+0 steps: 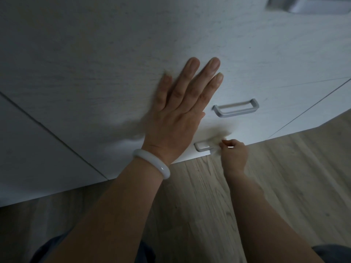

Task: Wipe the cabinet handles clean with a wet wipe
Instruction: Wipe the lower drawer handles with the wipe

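My left hand [180,111] lies flat and open against the white cabinet front [95,63], fingers spread upward, a pale bangle on the wrist. My right hand [234,154] is low down, closed on a blurred white wet wipe [218,147] that presses against the right end of the lowest grey bar handle [202,146]. A second grey handle [235,108] sits above it, untouched, just right of my left hand's fingers. A third handle [311,5] shows partly at the top right edge.
The wooden floor [275,186] runs below the cabinet's bottom edge. Seams between cabinet fronts run diagonally at the left and at the right. Dark clothing shows at the bottom corners of the view.
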Demonstrator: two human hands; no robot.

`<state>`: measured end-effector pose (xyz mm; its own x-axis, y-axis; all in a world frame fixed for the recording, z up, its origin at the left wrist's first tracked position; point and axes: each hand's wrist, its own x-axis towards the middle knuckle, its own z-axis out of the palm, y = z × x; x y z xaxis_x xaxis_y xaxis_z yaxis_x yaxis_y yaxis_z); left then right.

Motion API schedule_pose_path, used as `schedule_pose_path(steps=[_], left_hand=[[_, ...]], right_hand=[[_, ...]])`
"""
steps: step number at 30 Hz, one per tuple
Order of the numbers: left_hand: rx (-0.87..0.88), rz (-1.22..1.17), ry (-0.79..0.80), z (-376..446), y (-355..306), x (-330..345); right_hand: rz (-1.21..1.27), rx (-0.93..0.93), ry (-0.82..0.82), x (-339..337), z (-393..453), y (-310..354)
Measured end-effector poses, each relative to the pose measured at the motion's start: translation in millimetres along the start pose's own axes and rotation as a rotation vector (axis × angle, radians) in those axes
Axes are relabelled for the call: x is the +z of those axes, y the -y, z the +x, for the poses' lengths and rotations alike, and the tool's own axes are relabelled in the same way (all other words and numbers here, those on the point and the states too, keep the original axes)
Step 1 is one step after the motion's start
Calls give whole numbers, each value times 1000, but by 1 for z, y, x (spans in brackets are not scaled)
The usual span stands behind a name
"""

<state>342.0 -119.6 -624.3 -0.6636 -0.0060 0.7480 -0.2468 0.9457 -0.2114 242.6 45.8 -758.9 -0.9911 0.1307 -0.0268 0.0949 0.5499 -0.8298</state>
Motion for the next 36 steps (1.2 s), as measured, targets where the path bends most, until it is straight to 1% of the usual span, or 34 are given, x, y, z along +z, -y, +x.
schedule_pose_path(steps=[4,9,11,15,16,19,20,21,23,25,27,29,34,36], left_hand=[[1,-5,-3,0,-1,-1],[15,-16,33,2,0,-6],[10,-20,43,2,-1,-6],[10,-30,54,2,-2,-8],[14,-27,56,2,-1,-9],[18,-18,57,2,0,-9],[17,-18,57,2,0,-10],[16,-23,58,2,0,-10],[20,-32,65,2,1,-11],[25,-31,68,2,1,-12],[23,-38,72,2,0,-12],[14,-48,72,2,0,-12],[9,-15,52,2,-1,-9],[10,-7,47,2,0,-9]], right_hand=[[143,67,7,0,0,-1],[285,196,81,-4,7,0],[300,223,68,-4,3,2],[381,274,-36,2,-20,7],[386,276,-25,7,-30,9],[336,257,97,22,-51,11],[315,251,108,23,-52,10],[290,238,83,24,-48,9],[254,201,-26,17,-33,6],[292,192,-97,7,-19,7],[308,171,-64,5,-12,7],[273,128,0,12,-16,6],[214,2,147,30,-51,9],[217,29,136,25,-46,12]])
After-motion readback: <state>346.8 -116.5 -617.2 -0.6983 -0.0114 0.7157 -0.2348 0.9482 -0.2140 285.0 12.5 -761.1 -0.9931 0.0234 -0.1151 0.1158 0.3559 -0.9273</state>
